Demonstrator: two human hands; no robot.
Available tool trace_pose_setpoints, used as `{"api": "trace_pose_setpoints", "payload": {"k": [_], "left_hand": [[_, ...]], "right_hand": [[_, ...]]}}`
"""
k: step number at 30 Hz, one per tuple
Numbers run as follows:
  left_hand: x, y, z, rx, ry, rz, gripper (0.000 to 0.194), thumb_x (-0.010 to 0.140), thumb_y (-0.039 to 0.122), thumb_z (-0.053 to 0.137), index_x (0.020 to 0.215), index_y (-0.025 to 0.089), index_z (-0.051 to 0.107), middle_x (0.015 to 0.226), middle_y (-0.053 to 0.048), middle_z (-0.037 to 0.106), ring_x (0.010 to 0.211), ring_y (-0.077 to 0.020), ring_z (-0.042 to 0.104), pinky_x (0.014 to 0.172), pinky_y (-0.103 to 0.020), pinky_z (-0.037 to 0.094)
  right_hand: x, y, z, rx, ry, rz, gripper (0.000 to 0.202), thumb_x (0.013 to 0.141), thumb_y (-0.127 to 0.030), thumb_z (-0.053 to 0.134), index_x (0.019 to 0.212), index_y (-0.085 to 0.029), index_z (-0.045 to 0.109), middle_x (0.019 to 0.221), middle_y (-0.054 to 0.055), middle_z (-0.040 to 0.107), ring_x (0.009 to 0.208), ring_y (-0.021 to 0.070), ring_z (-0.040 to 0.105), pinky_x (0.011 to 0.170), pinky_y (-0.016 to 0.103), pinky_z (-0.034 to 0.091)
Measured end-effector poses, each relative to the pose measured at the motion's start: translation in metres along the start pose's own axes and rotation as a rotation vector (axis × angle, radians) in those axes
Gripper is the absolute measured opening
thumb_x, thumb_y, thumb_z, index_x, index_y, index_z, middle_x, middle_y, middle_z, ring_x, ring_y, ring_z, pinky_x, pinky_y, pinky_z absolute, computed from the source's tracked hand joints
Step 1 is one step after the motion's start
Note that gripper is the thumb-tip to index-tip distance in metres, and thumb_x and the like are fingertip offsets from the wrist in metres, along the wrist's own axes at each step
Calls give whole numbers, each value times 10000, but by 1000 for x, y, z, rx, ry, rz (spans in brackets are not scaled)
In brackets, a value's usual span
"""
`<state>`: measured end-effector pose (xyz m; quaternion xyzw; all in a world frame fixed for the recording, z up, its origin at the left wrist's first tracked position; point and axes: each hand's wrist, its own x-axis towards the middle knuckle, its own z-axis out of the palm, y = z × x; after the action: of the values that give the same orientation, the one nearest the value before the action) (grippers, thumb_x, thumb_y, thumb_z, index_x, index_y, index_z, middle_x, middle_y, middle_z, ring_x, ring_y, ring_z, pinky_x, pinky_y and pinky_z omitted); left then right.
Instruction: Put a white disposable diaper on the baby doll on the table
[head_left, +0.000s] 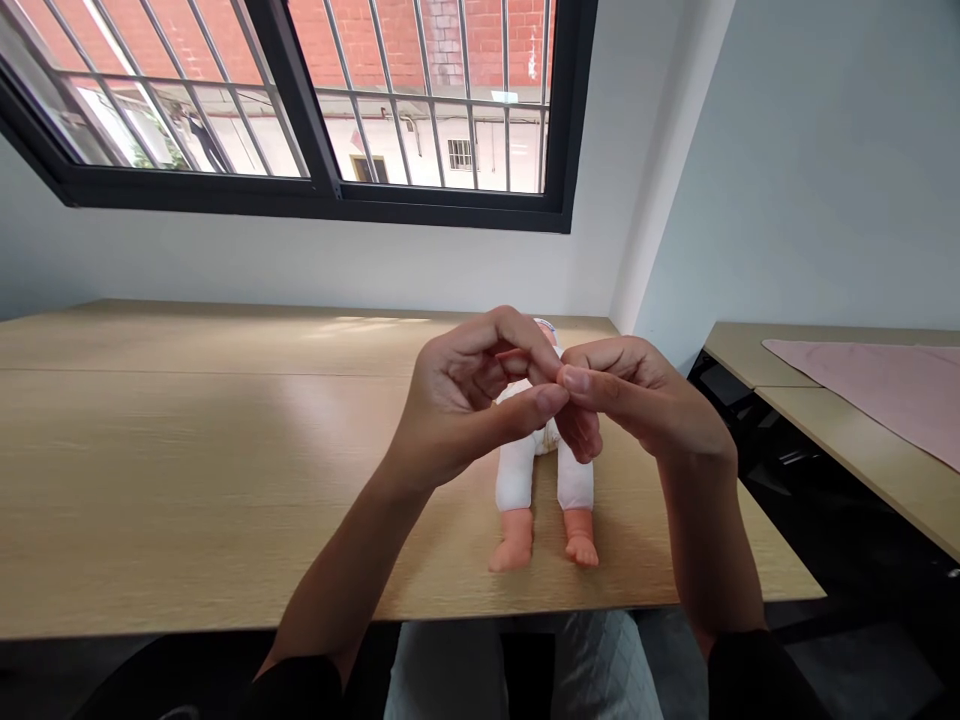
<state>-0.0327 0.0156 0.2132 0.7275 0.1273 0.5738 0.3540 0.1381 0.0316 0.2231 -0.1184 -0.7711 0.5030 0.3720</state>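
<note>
A baby doll [514,480] in white clothes lies on its back on the wooden table, its bare feet toward the front edge. My left hand [480,385] is raised above the doll, thumb and forefinger brought together. My right hand [637,395] meets it at the fingertips, also in a pinch. Anything between the fingertips is too small to make out. Both hands hide the doll's chest, arms and most of its head.
The wooden table [225,480] reaches far to the left. At the right, past a dark gap, stands a second table [847,410] with a pink cloth [885,385]. A barred window [450,205] is in the wall behind.
</note>
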Motion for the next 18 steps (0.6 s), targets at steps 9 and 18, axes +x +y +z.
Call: {"api": "trace_pose_setpoints", "payload": {"k": [9, 18], "left_hand": [[1, -2, 0, 37, 49, 88, 180, 706, 284, 812, 750, 196, 661, 668, 2, 595, 599, -122, 602, 586, -261, 550], [2, 2, 3, 53, 88, 97, 105, 754, 261, 766, 736, 217, 672, 652, 17, 590, 594, -112, 585, 542, -240, 533]], "right_hand": [[1, 2, -2, 38, -28, 37, 421, 868, -483, 605, 573, -184, 595, 505, -9, 540, 584, 129, 578, 608, 245, 484], [4, 12, 1, 68, -80, 104, 542, 826, -662, 541, 504, -227, 515, 417, -3, 467, 570, 167, 592, 550, 262, 514]]}}
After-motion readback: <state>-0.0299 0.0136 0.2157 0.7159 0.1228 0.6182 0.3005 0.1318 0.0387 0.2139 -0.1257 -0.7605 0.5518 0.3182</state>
